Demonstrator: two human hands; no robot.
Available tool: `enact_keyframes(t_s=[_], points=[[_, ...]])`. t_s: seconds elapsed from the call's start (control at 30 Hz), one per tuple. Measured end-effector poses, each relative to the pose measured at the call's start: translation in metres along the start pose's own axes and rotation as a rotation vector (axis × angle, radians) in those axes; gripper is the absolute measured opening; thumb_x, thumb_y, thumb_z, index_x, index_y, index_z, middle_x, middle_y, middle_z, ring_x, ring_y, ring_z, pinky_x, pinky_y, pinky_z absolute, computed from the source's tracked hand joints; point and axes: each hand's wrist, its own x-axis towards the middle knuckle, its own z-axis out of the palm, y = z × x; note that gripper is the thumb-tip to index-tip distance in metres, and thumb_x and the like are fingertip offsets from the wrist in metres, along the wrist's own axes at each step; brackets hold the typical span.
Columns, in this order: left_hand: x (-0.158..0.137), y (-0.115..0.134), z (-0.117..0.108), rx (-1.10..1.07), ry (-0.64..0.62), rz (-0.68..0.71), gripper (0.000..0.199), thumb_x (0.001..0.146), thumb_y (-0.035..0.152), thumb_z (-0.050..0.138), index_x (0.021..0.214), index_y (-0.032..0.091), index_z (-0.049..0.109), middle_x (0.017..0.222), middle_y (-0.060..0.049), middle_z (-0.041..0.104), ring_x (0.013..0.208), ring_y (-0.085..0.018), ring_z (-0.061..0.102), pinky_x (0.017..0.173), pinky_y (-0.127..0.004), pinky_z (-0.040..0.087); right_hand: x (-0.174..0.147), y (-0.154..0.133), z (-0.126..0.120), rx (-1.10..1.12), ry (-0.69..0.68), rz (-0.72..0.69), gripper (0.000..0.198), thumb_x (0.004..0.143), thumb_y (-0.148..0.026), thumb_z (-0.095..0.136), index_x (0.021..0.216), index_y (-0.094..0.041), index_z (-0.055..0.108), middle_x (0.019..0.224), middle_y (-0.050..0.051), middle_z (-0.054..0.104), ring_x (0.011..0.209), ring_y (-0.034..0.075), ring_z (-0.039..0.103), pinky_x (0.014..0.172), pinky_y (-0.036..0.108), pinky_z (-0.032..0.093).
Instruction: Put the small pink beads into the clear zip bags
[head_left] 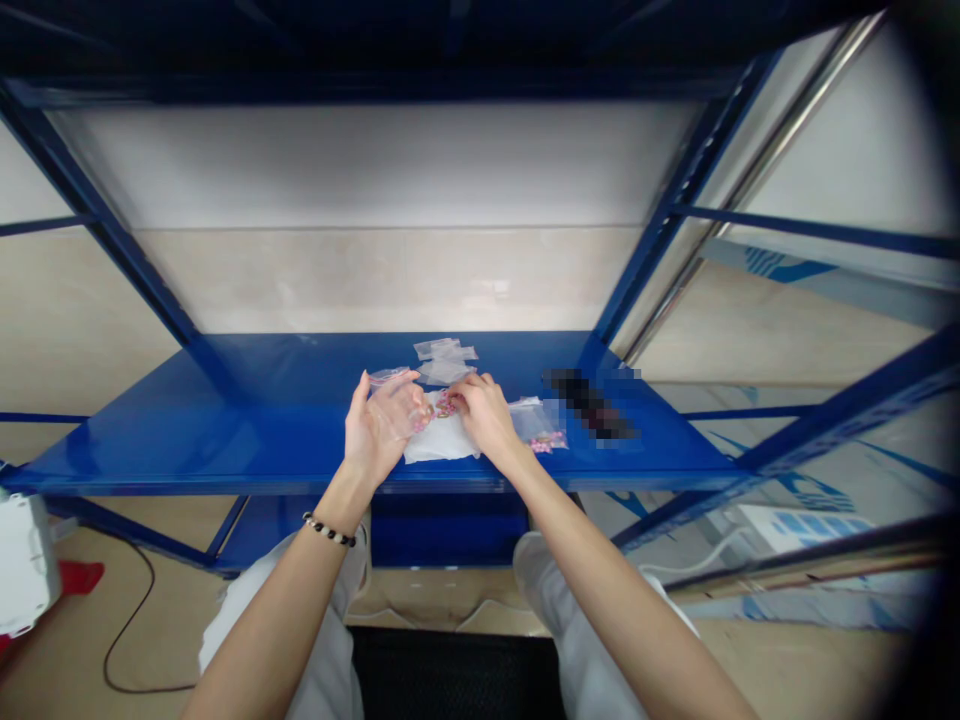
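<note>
A clear zip bag (pixel 390 408) rests across the palm of my left hand (pixel 364 435), held with the thumb raised at its left side and the fingers curled behind it. Some pink beads (pixel 424 416) show at the bag's right end. My right hand (pixel 484 410) reaches down with its fingertips pinched together at a small pile of pink beads (pixel 444 404). That pile lies on a white sheet (pixel 442 440) between the hands; single beads are too small to make out in the fingers.
Several flat clear bags (pixel 446 358) lie behind the sheet on the blue shelf (pixel 262 410). A clear bag with pink beads (pixel 541 425) lies right of my right hand. Farther right is a dark, pixelated object (pixel 596 405). Blue uprights (pixel 660 240) frame the shelf.
</note>
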Motion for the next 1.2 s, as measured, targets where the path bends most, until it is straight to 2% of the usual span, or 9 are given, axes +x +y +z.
enact_keyframes(t_s=[0.13,0.3,0.4,0.53,0.7,1.0,1.2], points=[[0.006,0.0,-0.002,-0.044,0.016,0.024,0.057,0.099,0.055,0.033,0.101,0.011,0.07,0.077,-0.009,0.063,0.068,-0.019,0.061,0.062,-0.032,0.05,0.001,0.003,0.001,-0.026,0.016,0.018,0.028,0.095,-0.012,0.048,0.103,-0.021,0.073,0.109,0.009,0.066,0.106,0.026,0.049,0.087,0.034,0.035],[0.004,-0.002,0.005,-0.057,-0.042,0.031,0.058,0.1,0.055,0.031,0.102,0.012,0.07,0.078,-0.01,0.063,0.069,-0.02,0.061,0.062,-0.032,0.05,0.003,0.018,-0.007,-0.049,0.081,0.077,0.028,0.092,-0.009,0.05,0.106,-0.02,0.073,0.108,0.009,0.067,0.105,0.026,0.052,0.089,0.033,0.035],[-0.003,-0.003,0.008,-0.027,-0.061,0.021,0.059,0.099,0.055,0.031,0.103,0.011,0.07,0.077,-0.01,0.062,0.068,-0.02,0.061,0.061,-0.032,0.05,0.003,0.025,-0.007,-0.044,0.058,0.117,0.025,0.093,-0.012,0.052,0.101,-0.019,0.074,0.102,0.008,0.069,0.1,0.024,0.055,0.088,0.032,0.037],[-0.01,-0.002,0.004,-0.003,-0.076,0.027,0.059,0.099,0.054,0.031,0.103,0.01,0.07,0.077,-0.011,0.062,0.069,-0.021,0.061,0.061,-0.032,0.05,0.002,0.027,-0.005,-0.035,0.053,0.094,0.021,0.093,-0.015,0.054,0.096,-0.02,0.074,0.099,0.007,0.069,0.098,0.023,0.056,0.088,0.031,0.037],[-0.01,-0.001,-0.001,0.017,-0.082,0.04,0.059,0.099,0.055,0.032,0.105,0.01,0.07,0.078,-0.01,0.062,0.07,-0.021,0.06,0.062,-0.032,0.05,0.003,0.03,-0.008,-0.044,0.04,0.105,0.024,0.091,-0.01,0.054,0.095,-0.02,0.075,0.099,0.007,0.069,0.098,0.023,0.056,0.086,0.03,0.038],[-0.012,-0.023,0.001,0.105,-0.109,-0.053,0.056,0.098,0.057,0.039,0.105,0.01,0.068,0.079,-0.01,0.064,0.068,-0.02,0.062,0.064,-0.03,0.05,0.002,0.034,0.001,-0.04,0.012,0.087,0.026,0.089,-0.006,0.052,0.091,-0.02,0.073,0.093,0.007,0.07,0.094,0.022,0.055,0.081,0.028,0.037],[-0.016,-0.035,0.001,0.117,-0.144,-0.142,0.059,0.098,0.059,0.037,0.108,0.009,0.067,0.08,-0.011,0.065,0.069,-0.02,0.062,0.064,-0.029,0.05,0.004,0.038,0.003,0.004,0.025,0.084,0.014,0.09,-0.012,0.06,0.086,-0.018,0.072,0.092,0.007,0.069,0.091,0.02,0.056,0.08,0.027,0.038]])
